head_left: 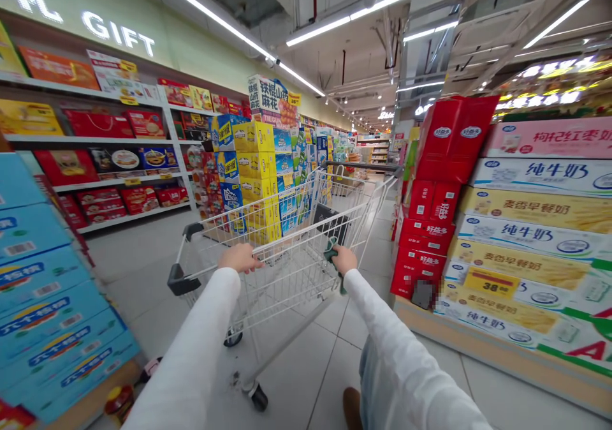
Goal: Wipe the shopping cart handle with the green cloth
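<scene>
A metal wire shopping cart stands in front of me, turned sideways, its grey-cornered front end to the left and its handle to the far right. My left hand is closed around the cart's near top rim. Further right, my right hand is closed on a dark green item at the near side of the basket; its exact kind is unclear. Part of the green item hangs below the fingers. A black panel shows inside the cart, toward the handle end.
Light blue cartons are stacked at left. Red cartons and milk cartons stand on a low platform at right. Beyond the cart rises a yellow carton stack. Gift shelves line the left wall.
</scene>
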### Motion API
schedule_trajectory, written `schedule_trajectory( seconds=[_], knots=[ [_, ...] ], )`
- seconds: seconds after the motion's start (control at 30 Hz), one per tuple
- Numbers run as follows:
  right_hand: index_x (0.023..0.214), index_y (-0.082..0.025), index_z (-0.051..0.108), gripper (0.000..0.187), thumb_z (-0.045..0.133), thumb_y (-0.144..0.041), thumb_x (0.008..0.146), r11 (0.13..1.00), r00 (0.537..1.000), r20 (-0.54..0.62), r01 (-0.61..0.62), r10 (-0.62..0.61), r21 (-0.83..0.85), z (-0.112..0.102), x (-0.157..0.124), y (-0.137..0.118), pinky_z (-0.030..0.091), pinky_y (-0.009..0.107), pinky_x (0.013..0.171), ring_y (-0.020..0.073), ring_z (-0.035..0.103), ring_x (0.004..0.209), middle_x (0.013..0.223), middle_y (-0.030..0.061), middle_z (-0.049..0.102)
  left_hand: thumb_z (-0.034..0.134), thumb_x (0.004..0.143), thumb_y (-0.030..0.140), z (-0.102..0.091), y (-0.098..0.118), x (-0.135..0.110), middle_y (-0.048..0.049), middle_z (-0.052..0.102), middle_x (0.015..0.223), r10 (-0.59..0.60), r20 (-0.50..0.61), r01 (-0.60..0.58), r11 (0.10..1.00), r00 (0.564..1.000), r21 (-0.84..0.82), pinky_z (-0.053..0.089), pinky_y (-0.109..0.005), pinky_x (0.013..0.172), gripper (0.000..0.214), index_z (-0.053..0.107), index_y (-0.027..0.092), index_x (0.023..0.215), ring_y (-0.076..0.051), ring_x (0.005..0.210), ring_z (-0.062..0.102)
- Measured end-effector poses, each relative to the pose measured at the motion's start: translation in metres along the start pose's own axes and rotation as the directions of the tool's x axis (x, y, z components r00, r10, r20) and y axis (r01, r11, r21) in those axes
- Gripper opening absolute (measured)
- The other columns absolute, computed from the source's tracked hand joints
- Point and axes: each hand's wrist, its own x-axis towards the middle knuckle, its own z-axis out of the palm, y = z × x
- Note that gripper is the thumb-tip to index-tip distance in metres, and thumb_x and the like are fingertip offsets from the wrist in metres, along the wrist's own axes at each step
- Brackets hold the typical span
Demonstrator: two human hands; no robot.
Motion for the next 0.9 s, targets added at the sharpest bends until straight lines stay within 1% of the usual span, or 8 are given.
schedule_trajectory(
  seconds=[0.13, 0.3, 0.43, 0.6, 0.67, 0.77, 0.8, 0.9],
  knots=[
    [0.119, -0.027, 0.059, 0.041, 0.044, -0.02, 0.082, 1.0, 0.99, -0.141, -0.003, 0.007, 0.026, -0.001, 0.0, -0.001, 0.042, 0.03, 0.086, 0.0213, 0.052, 0.111, 0.127, 0.0049, 0.056, 0.061, 0.064, 0.05, 0.0, 0.0, 0.0, -0.0027, 0.07, 0.065, 0.003, -0.005, -0.003, 1.0, 1.0, 0.004, 0.046, -0.024, 0.066, 0.029, 0.068, 0.022, 0.06, -0.017, 0.068, 0.065],
    [0.101, -0.026, 0.068, 0.031, 0.053, -0.018, 0.075, 0.998, 0.998, -0.065, -0.01, 0.014, 0.058, 0.006, -0.009, 0.0, 0.044, 0.028, 0.079, 0.0206, 0.06, 0.094, 0.099, 0.0051, 0.068, 0.06, 0.066, 0.046, 0.0, 0.0, -0.002, -0.0019, 0.069, 0.063, 0.01, -0.008, -0.01, 1.0, 1.0, -0.017, 0.046, -0.024, 0.065, 0.026, 0.068, 0.022, 0.059, -0.017, 0.068, 0.065],
    [0.119, -0.024, 0.058, 0.039, 0.042, -0.023, 0.084, 0.993, 0.965, -0.259, 0.074, -0.048, 0.091, 0.019, -0.016, -0.005, 0.039, 0.029, 0.091, 0.0202, 0.049, 0.115, 0.13, 0.0054, 0.053, 0.058, 0.065, 0.035, 0.001, 0.002, -0.006, -0.0015, 0.069, 0.06, 0.004, -0.035, -0.005, 1.0, 0.999, -0.011, 0.045, -0.024, 0.063, 0.018, 0.066, 0.022, 0.055, -0.016, 0.064, 0.064],
    [0.099, -0.026, 0.069, 0.033, 0.051, -0.014, 0.073, 0.993, 0.996, -0.074, 0.061, -0.054, 0.103, 0.034, -0.023, -0.011, 0.043, 0.025, 0.076, 0.0181, 0.06, 0.091, 0.108, 0.0024, 0.066, 0.058, 0.064, 0.028, 0.002, 0.005, -0.01, -0.0022, 0.069, 0.061, -0.018, -0.071, 0.018, 1.0, 0.997, 0.008, 0.046, -0.023, 0.066, 0.014, 0.066, 0.021, 0.055, -0.015, 0.065, 0.064],
    [0.102, -0.026, 0.068, 0.034, 0.049, -0.015, 0.075, 0.992, 0.987, -0.148, 0.07, -0.054, 0.103, 0.033, -0.027, -0.014, 0.043, 0.027, 0.077, 0.0192, 0.058, 0.094, 0.116, 0.003, 0.063, 0.058, 0.064, 0.028, 0.003, 0.005, -0.011, -0.0027, 0.069, 0.061, -0.018, -0.074, 0.019, 1.0, 0.997, 0.01, 0.046, -0.023, 0.068, 0.014, 0.066, 0.02, 0.056, -0.015, 0.066, 0.064],
    [0.112, -0.025, 0.063, 0.037, 0.043, -0.018, 0.081, 0.991, 0.937, -0.345, 0.1, -0.063, 0.09, 0.029, -0.03, -0.025, 0.042, 0.03, 0.082, 0.0216, 0.05, 0.106, 0.134, 0.0038, 0.05, 0.059, 0.063, 0.028, 0.004, 0.006, -0.012, -0.0027, 0.069, 0.061, -0.015, -0.086, 0.016, 1.0, 0.996, 0.002, 0.046, -0.022, 0.068, 0.013, 0.066, 0.02, 0.056, -0.015, 0.064, 0.064],
    [0.111, -0.024, 0.063, 0.037, 0.042, -0.017, 0.082, 0.991, 0.934, -0.351, 0.1, -0.065, 0.084, 0.028, -0.031, -0.029, 0.042, 0.03, 0.082, 0.0217, 0.05, 0.106, 0.133, 0.0045, 0.05, 0.059, 0.062, 0.028, 0.005, 0.006, -0.012, -0.0025, 0.069, 0.06, -0.016, -0.093, 0.016, 1.0, 0.996, 0.001, 0.046, -0.023, 0.068, 0.013, 0.066, 0.02, 0.056, -0.014, 0.064, 0.064],
    [0.102, -0.024, 0.066, 0.034, 0.045, -0.014, 0.078, 0.995, 0.986, -0.154, 0.078, -0.066, 0.069, 0.033, -0.035, -0.036, 0.042, 0.029, 0.076, 0.021, 0.054, 0.094, 0.116, 0.0069, 0.06, 0.058, 0.062, 0.029, 0.005, 0.006, -0.013, -0.0026, 0.069, 0.061, -0.02, -0.104, 0.02, 1.0, 0.994, -0.001, 0.047, -0.023, 0.067, 0.013, 0.067, 0.021, 0.056, -0.015, 0.064, 0.064]
  ],
)
